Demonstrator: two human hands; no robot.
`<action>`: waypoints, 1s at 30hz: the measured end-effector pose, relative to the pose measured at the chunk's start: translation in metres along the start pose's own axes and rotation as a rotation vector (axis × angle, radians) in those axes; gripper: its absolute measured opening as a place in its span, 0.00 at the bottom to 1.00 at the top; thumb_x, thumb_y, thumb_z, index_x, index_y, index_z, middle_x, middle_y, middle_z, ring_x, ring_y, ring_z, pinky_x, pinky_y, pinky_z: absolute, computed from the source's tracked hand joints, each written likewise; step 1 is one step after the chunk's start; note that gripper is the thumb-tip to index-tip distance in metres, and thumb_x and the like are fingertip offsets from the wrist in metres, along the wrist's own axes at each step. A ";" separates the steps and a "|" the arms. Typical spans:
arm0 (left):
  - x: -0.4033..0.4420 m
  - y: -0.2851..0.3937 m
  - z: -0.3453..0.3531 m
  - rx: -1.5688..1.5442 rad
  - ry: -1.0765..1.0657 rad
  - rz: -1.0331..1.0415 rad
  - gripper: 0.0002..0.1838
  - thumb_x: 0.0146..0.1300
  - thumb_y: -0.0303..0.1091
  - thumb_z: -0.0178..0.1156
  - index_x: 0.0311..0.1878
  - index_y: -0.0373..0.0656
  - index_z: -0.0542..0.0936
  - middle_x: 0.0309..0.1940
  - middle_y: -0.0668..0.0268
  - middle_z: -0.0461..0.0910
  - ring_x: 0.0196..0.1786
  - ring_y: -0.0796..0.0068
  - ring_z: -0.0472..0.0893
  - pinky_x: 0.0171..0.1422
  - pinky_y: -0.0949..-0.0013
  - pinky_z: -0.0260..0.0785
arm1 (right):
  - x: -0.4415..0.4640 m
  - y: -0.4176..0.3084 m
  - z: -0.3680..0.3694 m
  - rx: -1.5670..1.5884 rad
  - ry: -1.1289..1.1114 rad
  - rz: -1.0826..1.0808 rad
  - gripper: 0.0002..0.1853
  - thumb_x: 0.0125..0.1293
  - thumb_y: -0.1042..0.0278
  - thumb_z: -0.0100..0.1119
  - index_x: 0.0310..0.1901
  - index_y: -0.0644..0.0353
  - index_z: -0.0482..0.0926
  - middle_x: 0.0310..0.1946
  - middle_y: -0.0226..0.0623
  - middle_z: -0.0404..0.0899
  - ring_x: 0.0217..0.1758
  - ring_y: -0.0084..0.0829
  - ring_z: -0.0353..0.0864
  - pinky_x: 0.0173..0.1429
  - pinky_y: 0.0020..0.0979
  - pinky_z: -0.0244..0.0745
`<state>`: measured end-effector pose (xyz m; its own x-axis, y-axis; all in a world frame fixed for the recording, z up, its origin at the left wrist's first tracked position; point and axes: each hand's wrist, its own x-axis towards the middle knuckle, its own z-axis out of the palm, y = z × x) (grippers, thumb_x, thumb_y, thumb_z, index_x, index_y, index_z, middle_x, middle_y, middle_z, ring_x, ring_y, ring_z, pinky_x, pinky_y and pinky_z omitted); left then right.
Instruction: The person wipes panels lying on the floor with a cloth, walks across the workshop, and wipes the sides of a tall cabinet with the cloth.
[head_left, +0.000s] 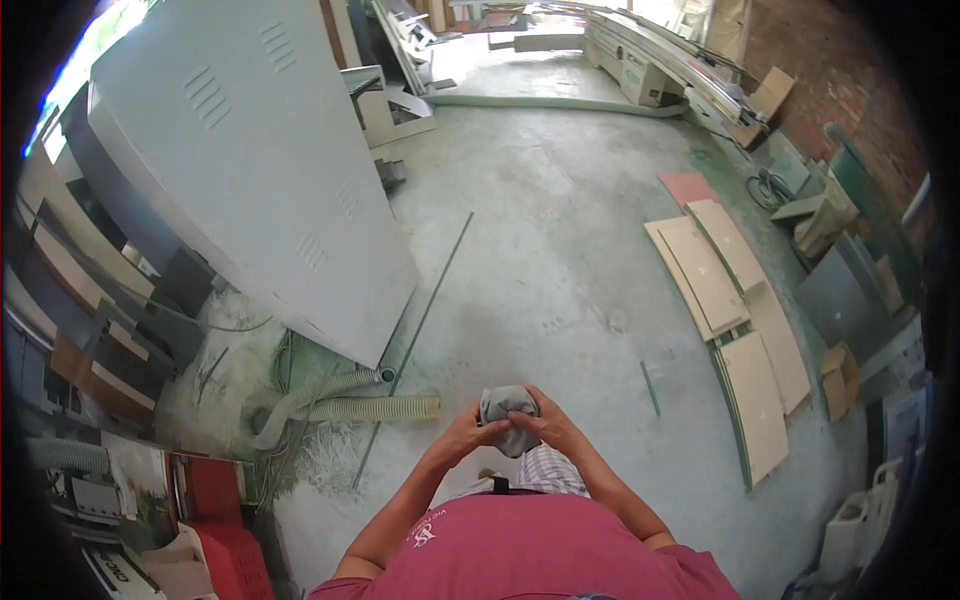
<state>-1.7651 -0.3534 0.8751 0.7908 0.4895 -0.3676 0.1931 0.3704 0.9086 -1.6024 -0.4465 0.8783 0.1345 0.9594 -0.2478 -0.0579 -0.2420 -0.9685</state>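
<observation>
While both hands grip it in the head view, the cloth point(507, 402) sits low and central, in front of the shirt point(545, 550) and above the floor point(540, 300); grey, bunched into a rounded bundle; its long axis runs roughly from the body outward, only slightly longer than wide; which end counts as front, cannot tell.

Left hand point(467, 432) closed round the left side, right hand point(555, 423) round the right; both thumbs lie across the near face, tips close together; far fingers mostly hidden behind the bundle.

Ribbed hose point(370, 408) on the floor just left of the left hand, open end toward it; cabinet point(260, 190) beyond, at upper left; thin strip point(651, 388) lies to the right; boards point(755, 395) farther right, flat on the floor.
</observation>
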 end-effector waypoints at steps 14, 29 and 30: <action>0.256 0.154 -0.093 -0.147 0.837 0.201 0.20 0.54 0.30 0.58 0.51 0.41 0.66 0.41 0.66 0.72 0.39 0.79 0.73 0.38 0.76 0.70 | 0.341 -0.121 -0.127 -0.349 -0.382 -0.369 0.44 0.49 0.69 0.66 0.65 0.54 0.49 0.59 0.48 0.52 0.58 0.42 0.62 0.55 0.36 0.70; 0.266 0.206 -0.205 -0.479 1.201 0.404 0.28 0.61 0.38 0.54 0.61 0.40 0.59 0.46 0.62 0.70 0.45 0.72 0.73 0.49 0.70 0.67 | 0.648 -0.423 -0.019 -0.615 -0.262 -1.598 0.27 0.46 0.77 0.56 0.53 0.59 0.68 0.50 0.44 0.69 0.56 0.42 0.67 0.59 0.37 0.62; 0.268 0.201 -0.208 -0.528 1.252 0.385 0.27 0.62 0.36 0.53 0.61 0.39 0.58 0.48 0.59 0.69 0.45 0.70 0.74 0.49 0.69 0.68 | 0.655 -0.475 -0.013 -0.603 -0.172 -1.651 0.27 0.46 0.78 0.55 0.53 0.57 0.68 0.51 0.44 0.67 0.57 0.42 0.65 0.59 0.39 0.62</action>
<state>-1.6359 0.0165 0.9179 -0.3427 0.8900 -0.3009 -0.3716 0.1657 0.9135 -1.4738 0.2953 1.1754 -0.4285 0.2286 0.8742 0.3630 0.9295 -0.0651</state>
